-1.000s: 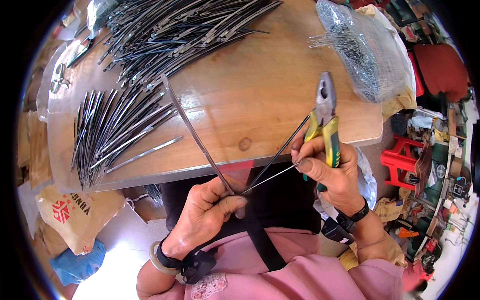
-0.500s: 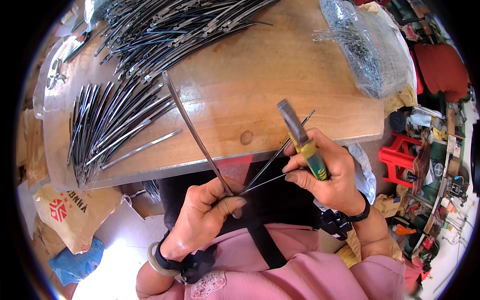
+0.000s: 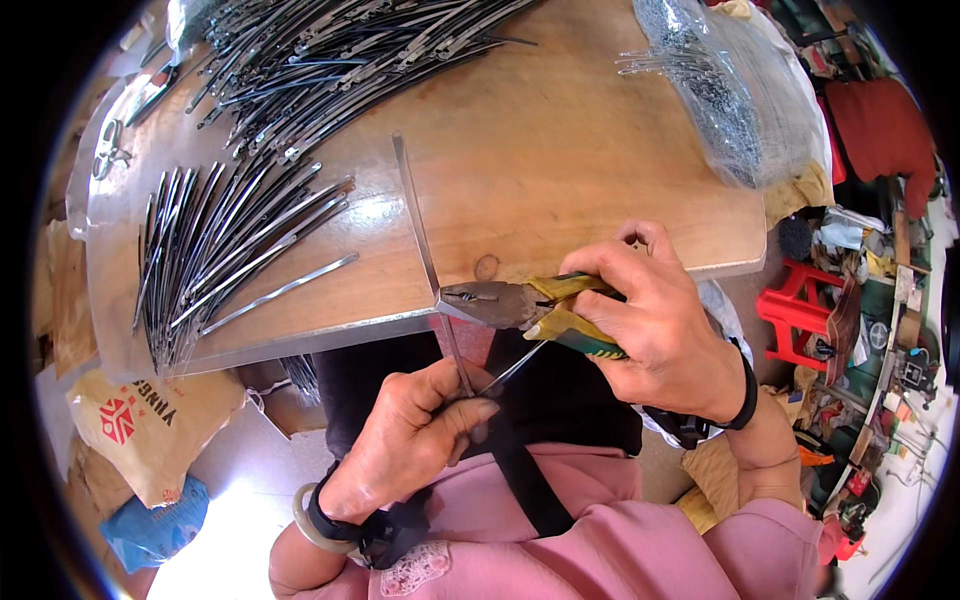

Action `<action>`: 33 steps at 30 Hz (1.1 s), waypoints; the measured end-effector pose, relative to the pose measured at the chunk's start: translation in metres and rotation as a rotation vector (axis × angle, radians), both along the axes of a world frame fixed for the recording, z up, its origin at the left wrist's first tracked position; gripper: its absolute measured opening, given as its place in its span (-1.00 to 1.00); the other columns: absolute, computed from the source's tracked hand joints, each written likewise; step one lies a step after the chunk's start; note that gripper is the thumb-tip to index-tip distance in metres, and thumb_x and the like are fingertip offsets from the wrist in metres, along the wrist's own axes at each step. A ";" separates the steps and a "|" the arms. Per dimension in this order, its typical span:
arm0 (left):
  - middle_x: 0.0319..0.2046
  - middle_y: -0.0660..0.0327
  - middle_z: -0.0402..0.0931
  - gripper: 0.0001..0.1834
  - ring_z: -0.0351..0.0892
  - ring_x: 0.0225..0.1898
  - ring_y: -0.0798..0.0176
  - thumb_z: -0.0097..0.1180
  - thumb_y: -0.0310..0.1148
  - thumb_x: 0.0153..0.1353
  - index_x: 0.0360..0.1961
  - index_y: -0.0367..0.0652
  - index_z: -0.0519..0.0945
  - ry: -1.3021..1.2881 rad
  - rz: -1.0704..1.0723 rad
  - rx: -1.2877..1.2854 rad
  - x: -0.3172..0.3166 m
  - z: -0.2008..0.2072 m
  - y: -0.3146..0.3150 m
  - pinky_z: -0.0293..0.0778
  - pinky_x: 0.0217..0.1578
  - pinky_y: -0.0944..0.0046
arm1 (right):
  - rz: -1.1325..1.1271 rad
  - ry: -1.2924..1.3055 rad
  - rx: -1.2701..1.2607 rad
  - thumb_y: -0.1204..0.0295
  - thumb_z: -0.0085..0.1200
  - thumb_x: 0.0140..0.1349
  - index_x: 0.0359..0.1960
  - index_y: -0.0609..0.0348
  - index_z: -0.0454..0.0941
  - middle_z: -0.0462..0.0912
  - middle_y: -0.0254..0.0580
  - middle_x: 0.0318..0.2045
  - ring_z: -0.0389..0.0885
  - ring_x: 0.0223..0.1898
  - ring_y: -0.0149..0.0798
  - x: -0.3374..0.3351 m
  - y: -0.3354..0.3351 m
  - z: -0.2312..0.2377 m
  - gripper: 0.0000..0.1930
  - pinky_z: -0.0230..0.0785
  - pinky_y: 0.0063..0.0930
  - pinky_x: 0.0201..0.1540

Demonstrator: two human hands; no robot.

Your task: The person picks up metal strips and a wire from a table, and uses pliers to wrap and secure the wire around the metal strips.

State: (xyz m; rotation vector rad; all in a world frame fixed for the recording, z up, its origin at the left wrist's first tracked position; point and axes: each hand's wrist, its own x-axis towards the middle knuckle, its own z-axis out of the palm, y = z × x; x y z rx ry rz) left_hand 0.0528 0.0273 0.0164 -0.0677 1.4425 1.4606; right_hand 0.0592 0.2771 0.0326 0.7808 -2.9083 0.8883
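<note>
My left hand (image 3: 415, 425) pinches a long, flat metal strip (image 3: 413, 215) between thumb and fingers, its far end reaching up over the table. A thinner, shiny length of metal (image 3: 518, 365) also runs from that grip toward my right hand; its other end is hidden. In my right hand (image 3: 665, 320) are combination pliers (image 3: 490, 302) with yellow and green handles, pointed left. Their jaw tip meets the strip near the table's front edge; whether it bites the strip I cannot tell.
The wooden table (image 3: 570, 130) carries a fan of dark metal strips (image 3: 240, 260) at left and a larger heap (image 3: 340, 70) behind. A plastic bag of thin metal pieces (image 3: 725, 100) lies far right. Beyond the table's right end stands a red stool (image 3: 790, 315).
The pliers have swung from pointing up to pointing left, and their jaws have come to the strip. The strip's far end has shifted right. My left hand has barely moved.
</note>
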 end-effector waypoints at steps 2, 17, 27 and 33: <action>-0.51 0.30 0.52 -0.94 0.41 -0.53 0.49 0.07 -0.59 0.27 -0.27 -0.38 0.56 0.034 -0.072 -0.012 -0.011 0.004 -0.003 0.38 -0.49 0.44 | -0.018 0.004 0.015 0.53 0.22 -0.28 -0.39 0.27 0.56 0.51 -0.10 -0.19 0.48 -0.19 -0.09 0.002 0.001 -0.001 -0.71 0.21 -0.12 -0.01; -0.57 0.20 0.46 -0.79 0.31 -0.69 0.40 0.09 -0.36 0.31 -0.16 -0.31 0.53 -0.193 0.128 0.165 -0.012 0.000 0.027 0.18 -0.69 0.40 | 0.021 0.083 -0.068 0.52 0.14 -0.39 -0.41 0.20 0.56 0.51 -0.14 -0.16 0.49 -0.19 -0.07 0.007 -0.007 -0.009 -0.66 0.17 -0.06 -0.02; -0.67 0.26 0.37 -0.84 0.20 -0.73 0.48 0.04 -0.42 0.36 -0.22 -0.34 0.52 -0.030 0.503 0.267 0.008 0.006 0.008 0.12 -0.69 0.45 | -0.118 -0.332 -0.208 0.25 0.38 0.03 -0.29 0.32 0.65 0.53 0.03 -0.06 0.58 -0.08 0.00 0.031 0.003 0.007 -0.64 0.45 -0.30 -0.09; -0.65 0.22 0.44 -0.87 0.28 -0.71 0.50 0.08 -0.49 0.32 -0.29 -0.38 0.51 0.259 0.517 0.156 0.010 0.011 0.004 0.17 -0.67 0.48 | 0.002 -0.371 -0.227 0.40 0.41 -0.18 -0.26 0.32 0.61 0.52 -0.02 -0.02 0.57 -0.10 0.00 0.028 -0.014 0.003 -0.59 0.47 -0.27 -0.08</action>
